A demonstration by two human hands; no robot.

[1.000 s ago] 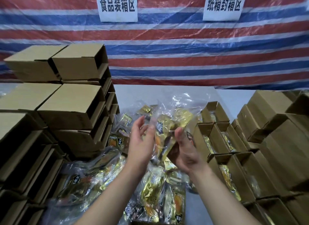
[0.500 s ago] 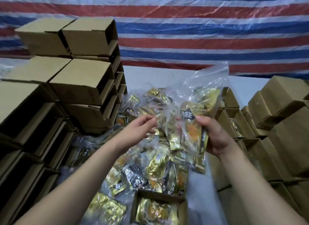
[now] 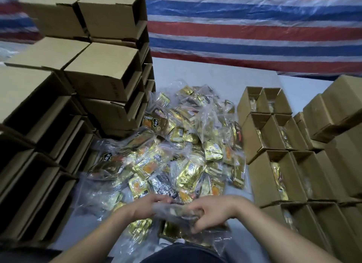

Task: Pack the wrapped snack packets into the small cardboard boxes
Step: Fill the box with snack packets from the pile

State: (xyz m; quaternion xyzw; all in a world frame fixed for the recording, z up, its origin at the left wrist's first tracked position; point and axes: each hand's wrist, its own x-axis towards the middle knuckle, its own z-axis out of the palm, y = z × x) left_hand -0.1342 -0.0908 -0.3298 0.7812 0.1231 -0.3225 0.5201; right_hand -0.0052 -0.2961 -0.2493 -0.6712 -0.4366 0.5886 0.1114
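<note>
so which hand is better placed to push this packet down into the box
Right, probably. The right hand has curled fingers on the blurred packet above the open box; the left hand only holds its far end.

Snack packets (image 3: 188,170): mostly gold foil with orange patches, a few black-and-silver, all in clear glossy wrap. Cardboard boxes (image 3: 101,74): plain brown kraft, dark insides. Backdrop tarp (image 3: 254,27): red, white and blue horizontal stripes. Tabletop (image 3: 211,74): pale grey-white.
</note>
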